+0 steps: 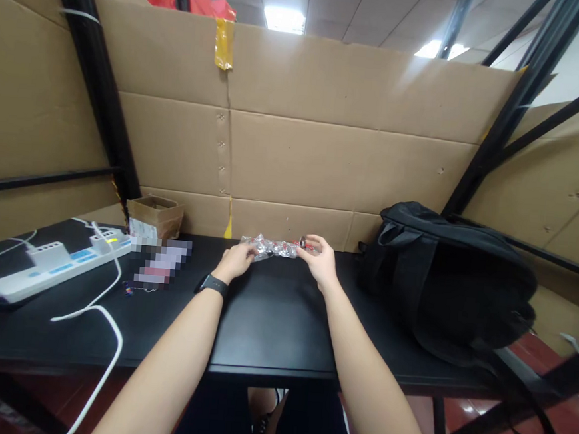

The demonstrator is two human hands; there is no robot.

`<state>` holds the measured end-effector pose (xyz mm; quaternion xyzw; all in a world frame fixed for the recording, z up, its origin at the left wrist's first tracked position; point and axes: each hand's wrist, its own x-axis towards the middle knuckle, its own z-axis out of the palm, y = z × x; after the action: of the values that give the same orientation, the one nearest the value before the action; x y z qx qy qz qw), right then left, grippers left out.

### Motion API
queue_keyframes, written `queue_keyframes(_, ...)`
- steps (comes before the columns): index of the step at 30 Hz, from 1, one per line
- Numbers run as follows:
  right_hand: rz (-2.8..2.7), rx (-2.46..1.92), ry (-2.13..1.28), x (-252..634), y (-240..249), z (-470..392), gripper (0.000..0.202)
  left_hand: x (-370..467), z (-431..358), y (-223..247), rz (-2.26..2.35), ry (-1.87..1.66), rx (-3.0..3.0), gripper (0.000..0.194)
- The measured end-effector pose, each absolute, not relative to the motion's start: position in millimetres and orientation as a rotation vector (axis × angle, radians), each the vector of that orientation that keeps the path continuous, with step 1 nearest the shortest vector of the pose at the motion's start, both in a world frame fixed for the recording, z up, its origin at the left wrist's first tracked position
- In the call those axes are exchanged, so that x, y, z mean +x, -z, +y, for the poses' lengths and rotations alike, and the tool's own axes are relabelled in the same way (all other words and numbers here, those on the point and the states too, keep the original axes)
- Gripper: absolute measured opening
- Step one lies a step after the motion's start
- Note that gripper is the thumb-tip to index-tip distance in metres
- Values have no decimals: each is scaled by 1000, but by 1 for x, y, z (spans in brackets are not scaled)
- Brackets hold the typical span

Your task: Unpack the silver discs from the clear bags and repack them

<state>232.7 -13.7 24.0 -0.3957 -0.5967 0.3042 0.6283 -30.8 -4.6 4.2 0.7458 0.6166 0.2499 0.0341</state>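
A row of crinkled clear plastic packets (pixel 276 247) with red bits lies at the back of the black table, in front of the cardboard wall. My left hand (pixel 234 262), a dark watch (pixel 212 284) on its wrist, has its fingers closed on the left end of the packets. At their right end is my right hand (pixel 322 262), thumb and fingers curled around a small dark round piece (pixel 302 242). Something red shows beside that piece. What the packets contain is too small to make out.
A black backpack (pixel 445 283) stands on the right, its strap hanging over the edge. To the left are a white power strip (pixel 65 269) with plugs, a loose white cable (pixel 115 330), a small open cardboard box (pixel 155 216) and a blurred-out item (pixel 163 265). Cardboard panels (pixel 324 153) enclose the back.
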Motion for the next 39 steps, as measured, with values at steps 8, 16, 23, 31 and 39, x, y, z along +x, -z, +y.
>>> queue_keyframes(8, -1700, -1154, -435, 241, -23, -16, 38, -3, -15, -5, 1792, -581, 2412, 21)
queue_keyframes(16, -1906, -1074, -628, 225, -17, -23, 34, 24, -28, -8, 1776, -588, 2482, 19)
queue_keyframes(23, -2060, -1287, -434, 221, -13, -26, 31, 33, -31, -6, 1746, -639, 2487, 17)
queue_keyframes(31, -2128, -1444, -355, 224, -13, -26, 19, 35, -31, -6, 1742, -667, 2474, 17)
queue_keyframes(39, -2083, -1502, -396, 222, -9, -24, 22, 36, -34, -7, 1752, -723, 2504, 23)
